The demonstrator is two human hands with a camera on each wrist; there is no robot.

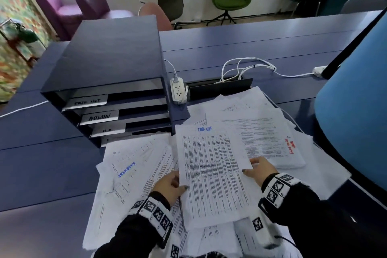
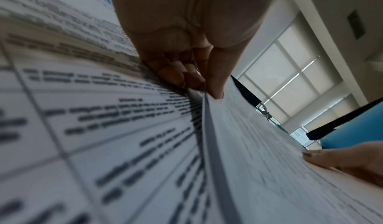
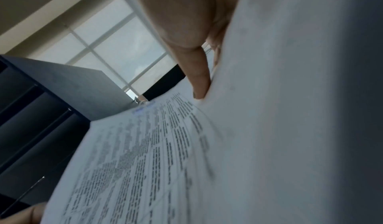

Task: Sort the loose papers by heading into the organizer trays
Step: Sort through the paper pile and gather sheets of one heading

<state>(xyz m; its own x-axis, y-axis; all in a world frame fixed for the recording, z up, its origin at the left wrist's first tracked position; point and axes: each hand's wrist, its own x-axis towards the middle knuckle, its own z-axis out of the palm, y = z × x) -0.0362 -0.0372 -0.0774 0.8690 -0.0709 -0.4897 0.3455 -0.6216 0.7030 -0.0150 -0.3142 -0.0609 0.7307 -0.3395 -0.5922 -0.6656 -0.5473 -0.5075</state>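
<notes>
A printed sheet with a blue handwritten heading (image 1: 211, 165) is held over a spread of loose papers (image 1: 129, 174) on the blue desk. My left hand (image 1: 171, 186) pinches its left edge, thumb on top, fingers underneath; the left wrist view shows that pinch on the sheet's edge (image 2: 207, 113). My right hand (image 1: 259, 168) grips the right edge, thumb on the page (image 3: 145, 154). The dark organizer (image 1: 113, 58) stands beyond at left, with labelled trays (image 1: 98, 117) stacked one above another; the lowest labels are partly hidden by papers.
A white power strip (image 1: 178, 91) with cables (image 1: 247, 67) lies just right of the organizer, beside a black cable box (image 1: 217, 88). A blue lamp shade (image 1: 356, 111) looms at the right. More sheets, one with red writing (image 1: 290, 145), lie to the right. Chairs stand beyond the desk.
</notes>
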